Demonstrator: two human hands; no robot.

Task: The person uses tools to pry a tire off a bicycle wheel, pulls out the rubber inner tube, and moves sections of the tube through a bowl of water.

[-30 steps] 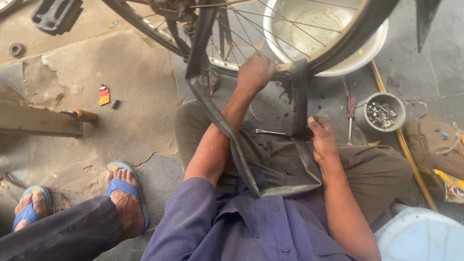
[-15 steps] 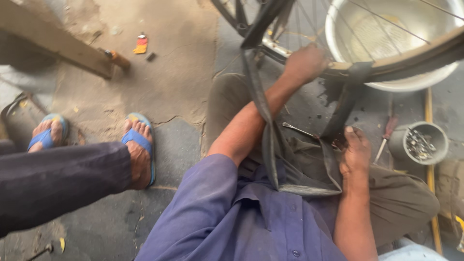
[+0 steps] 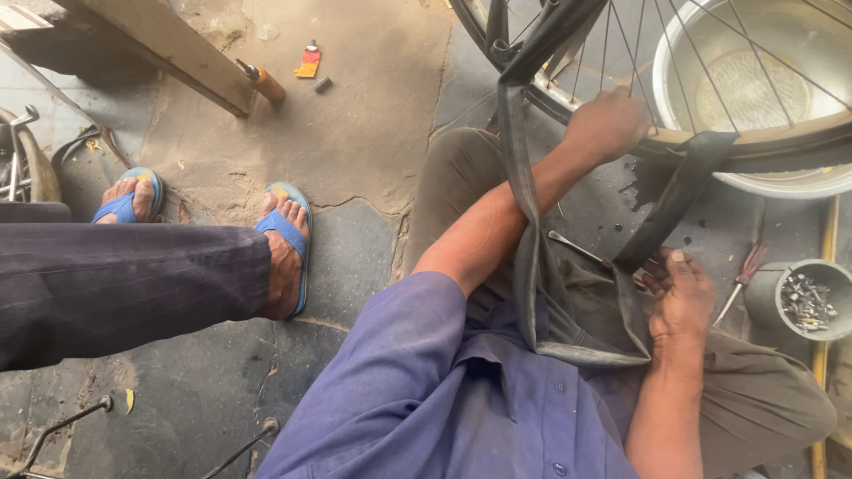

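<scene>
**Two hands on one inner tube beside a bicycle wheel**

At the far left, another person's two feet rest on the ground in two blue sandals [image 3: 286,232], a dark trouser leg [image 3: 124,288] stretching across the lower left. Above them lies one wooden beam [image 3: 169,44], with one wooden-handled tool [image 3: 262,82] at its end and one small red-and-yellow packet [image 3: 308,63] on the concrete just beyond.

In the middle, the person in a blue shirt [image 3: 426,399] reaches the left hand [image 3: 608,124] up to the one bicycle wheel [image 3: 657,146], fingers curled closed over the rim where the black inner tube [image 3: 532,266] passes. The tube hangs in one long loop from the wheel down onto the lap. One thin metal rod [image 3: 575,248] lies beside it.

The right hand [image 3: 679,297] pinches the tube's right strand, thumb up, fingers bent around the rubber.

Behind the spokes sits one large metal basin [image 3: 754,182]. At the far right, one screwdriver [image 3: 741,279] lies near one small tin of bits [image 3: 806,300].
</scene>
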